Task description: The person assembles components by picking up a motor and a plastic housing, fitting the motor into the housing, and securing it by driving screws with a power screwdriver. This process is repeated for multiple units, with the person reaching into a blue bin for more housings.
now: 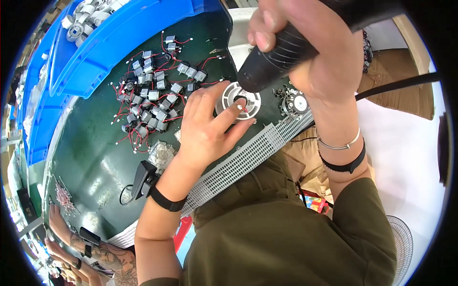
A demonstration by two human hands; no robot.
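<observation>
Your right hand (329, 57) has its fingers clamped round a black power screwdriver (281, 55), its nose over the white round housing (251, 97) near the green bench (95, 128)'s close edge, right of the small grey motors (153, 95), while your left hand (206, 131) grips that housing, one fingertip at its centre.

Left hand (207, 127) holds round white part (256, 101) on green table (98, 126) | right hand (327, 52) grips black handheld tool (285, 51), tip at the part | small grey motors (153, 95) with red wires heaped leftward | blue bin (112, 45) beyond
</observation>
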